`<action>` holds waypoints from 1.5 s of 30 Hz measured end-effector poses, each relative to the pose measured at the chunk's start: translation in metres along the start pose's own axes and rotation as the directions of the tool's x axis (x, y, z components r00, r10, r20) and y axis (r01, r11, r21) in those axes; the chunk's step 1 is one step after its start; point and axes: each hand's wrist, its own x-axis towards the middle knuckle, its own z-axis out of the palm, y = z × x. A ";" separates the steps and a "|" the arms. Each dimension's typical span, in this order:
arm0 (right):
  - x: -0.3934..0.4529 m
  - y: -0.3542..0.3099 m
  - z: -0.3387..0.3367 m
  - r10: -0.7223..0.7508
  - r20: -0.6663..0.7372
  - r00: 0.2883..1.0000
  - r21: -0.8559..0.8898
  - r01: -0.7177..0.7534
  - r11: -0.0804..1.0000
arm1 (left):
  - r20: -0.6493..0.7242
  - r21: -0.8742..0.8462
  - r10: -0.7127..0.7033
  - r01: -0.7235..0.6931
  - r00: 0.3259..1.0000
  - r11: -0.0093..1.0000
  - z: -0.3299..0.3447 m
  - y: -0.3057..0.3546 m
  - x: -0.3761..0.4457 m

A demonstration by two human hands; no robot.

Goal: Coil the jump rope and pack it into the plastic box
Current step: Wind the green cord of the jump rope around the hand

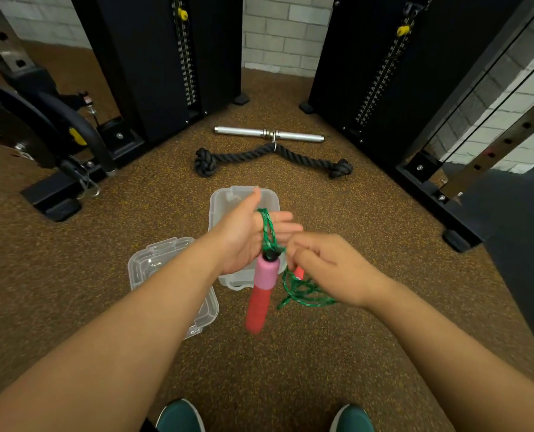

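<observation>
1. No readable writing on box (225, 201), lid (153, 260) or rope (268, 229).
2. Left hand (243, 235) flat and open over the box, green rope looped around its palm; pink-and-red handle (261, 294) dangling below.
3. Right hand (328, 269) closed, pinching rope strands; loose rope and a second handle (299, 272) hanging beneath.
4. Clear box open on speckled brown floor (337, 353), lid just beside its near-left corner.
5. Bare floor all around; black rope attachment (271, 157) and metal bar (268, 134) farther off, between black machine towers (166, 57).
</observation>
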 end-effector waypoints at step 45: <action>0.001 0.086 -0.025 0.579 -0.270 0.769 0.189 -0.548 0.815 | -0.147 -0.023 0.189 -0.195 0.971 0.981 -0.030 0.019 -0.007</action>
